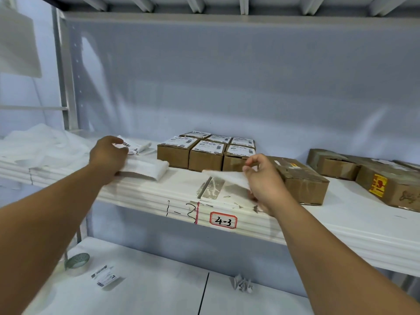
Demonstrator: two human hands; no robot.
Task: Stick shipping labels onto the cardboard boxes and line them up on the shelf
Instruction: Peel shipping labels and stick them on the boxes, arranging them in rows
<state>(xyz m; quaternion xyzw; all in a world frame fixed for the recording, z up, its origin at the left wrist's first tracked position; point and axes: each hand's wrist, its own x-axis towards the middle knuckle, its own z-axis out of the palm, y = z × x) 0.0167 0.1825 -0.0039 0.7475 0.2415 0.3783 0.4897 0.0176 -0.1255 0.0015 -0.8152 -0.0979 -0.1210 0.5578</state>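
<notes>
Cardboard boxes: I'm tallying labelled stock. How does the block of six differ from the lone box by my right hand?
The block of six has white shipping labels on top; the lone box shows tape, no such label visible. The block sits in squared rows; the lone box lies skewed. Both are brown cardboard on one shelf.

- A roll of clear tape point(76, 263) sits tilted at the left end of the lower white tabletop point(159, 292).
- A crumpled paper scrap point(241, 285) lies just right of the tabletop's black seam point(203, 292).
- A red-bordered tag point(223, 220) reads "4-3", with handwritten "1-3" point(180, 211) just to its left.
- Heaped white plastic wrapping point(38, 144) lies far left.
- A grey sheet point(227, 76) hangs behind.
</notes>
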